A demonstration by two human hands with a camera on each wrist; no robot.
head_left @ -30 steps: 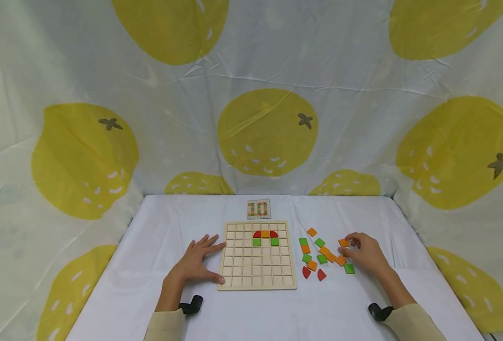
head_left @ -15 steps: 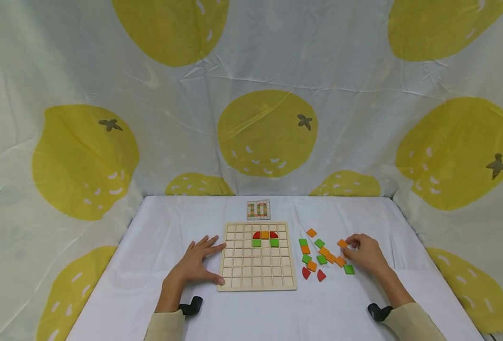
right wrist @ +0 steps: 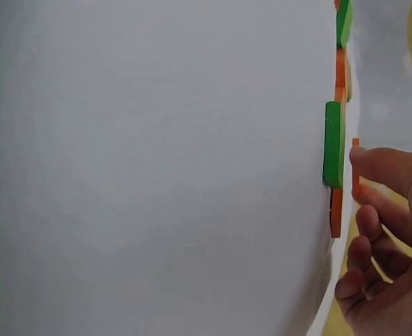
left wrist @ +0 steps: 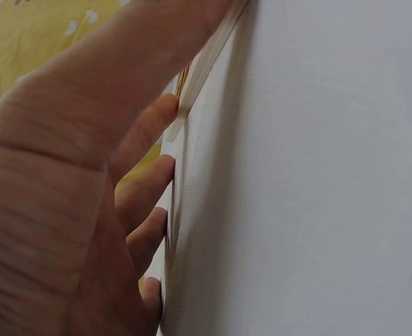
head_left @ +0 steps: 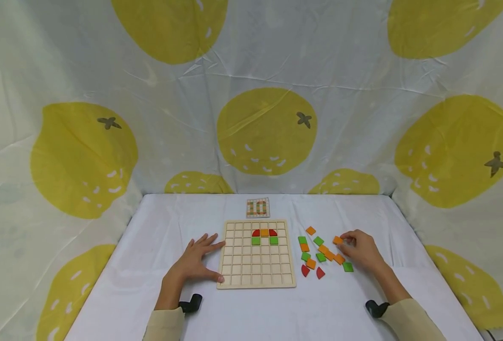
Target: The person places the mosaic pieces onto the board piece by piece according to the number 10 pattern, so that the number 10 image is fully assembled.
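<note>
My left hand (head_left: 195,260) lies spread at the left side of a wooden grid board (head_left: 257,267). Its thumb rests on the near left corner and the index fingertip is at the left edge; the left wrist view shows the fingers stretched along the rim. Two red quarter-round tiles, an orange square and two green squares sit in the board's upper cells. Among loose tiles to the right, my right hand (head_left: 361,250) pinches an orange square tile (head_left: 338,240) between thumb and index finger. The right wrist view shows that orange tile (right wrist: 356,168) edge-on, the other fingers curled below.
Several loose green and orange squares lie between board and right hand, with a red quarter-round tile (head_left: 321,273) nearer me. One green tile (head_left: 348,267) is just below the right hand. A small pattern card (head_left: 258,208) lies behind the board. Lemon-print cloth (head_left: 268,130) surrounds the white table.
My right hand has shifted a little to the left, and the pinched orange tile has moved left with it. The left hand keeps its place at the board.
</note>
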